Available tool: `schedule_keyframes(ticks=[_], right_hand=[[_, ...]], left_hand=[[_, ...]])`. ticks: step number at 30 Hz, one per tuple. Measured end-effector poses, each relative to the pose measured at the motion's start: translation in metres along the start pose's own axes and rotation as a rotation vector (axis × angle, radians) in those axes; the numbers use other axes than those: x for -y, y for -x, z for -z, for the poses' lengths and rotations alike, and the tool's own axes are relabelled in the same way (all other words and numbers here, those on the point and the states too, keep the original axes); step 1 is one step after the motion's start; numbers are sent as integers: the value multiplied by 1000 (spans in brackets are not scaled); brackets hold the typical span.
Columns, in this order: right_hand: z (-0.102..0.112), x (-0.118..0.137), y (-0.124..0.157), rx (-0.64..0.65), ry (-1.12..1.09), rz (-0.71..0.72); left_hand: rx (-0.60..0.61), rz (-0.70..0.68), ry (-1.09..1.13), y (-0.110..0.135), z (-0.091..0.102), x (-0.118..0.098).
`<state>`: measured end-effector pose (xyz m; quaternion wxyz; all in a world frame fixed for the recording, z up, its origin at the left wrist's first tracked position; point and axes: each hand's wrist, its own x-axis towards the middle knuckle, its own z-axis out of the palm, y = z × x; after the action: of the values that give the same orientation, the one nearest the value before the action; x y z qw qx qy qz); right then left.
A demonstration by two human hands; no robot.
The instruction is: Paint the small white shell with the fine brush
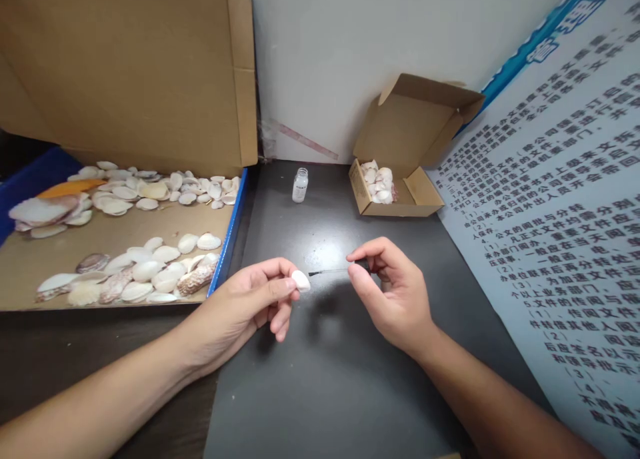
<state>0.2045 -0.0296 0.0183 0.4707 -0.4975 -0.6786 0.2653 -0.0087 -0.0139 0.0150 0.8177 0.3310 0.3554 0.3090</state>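
A small white seashell [301, 281] is pinched between the thumb and fingers of my left hand [260, 296]. My right hand [393, 292] grips the dark cap of a thin applicator brush [330, 270]. The brush's black tip points left and lies close beside the shell; whether they touch I cannot tell. Farther back on the dark tabletop [320, 392] stands a small uncapped glass bottle [299, 186] with a pale label.
At the left, a blue-edged cardboard box [150, 223] with a raised lid holds rows of shells. Back right, a small open carton [400, 209] contains several shells. A printed sheet [565, 199] leans along the right side, and a white wall [340, 59] rises behind.
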Motion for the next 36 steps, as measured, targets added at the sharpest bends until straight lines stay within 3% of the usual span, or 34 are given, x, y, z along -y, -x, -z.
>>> schedule_keyframes(ticks=[5, 10, 15, 21, 36], right_hand=[[0, 0, 1, 78, -59, 17], [-1, 0, 0, 25, -10, -7], [0, 1, 1, 90, -55, 22], [0, 1, 0, 45, -15, 3], [-1, -1, 2, 123, -64, 37]], left_hand=[[-13, 6, 2, 1, -1, -1], [-3, 5, -24, 2, 0, 0], [-2, 15, -43, 2, 1, 1], [-6, 16, -33, 1, 0, 0], [-45, 33, -26, 4, -3, -2]])
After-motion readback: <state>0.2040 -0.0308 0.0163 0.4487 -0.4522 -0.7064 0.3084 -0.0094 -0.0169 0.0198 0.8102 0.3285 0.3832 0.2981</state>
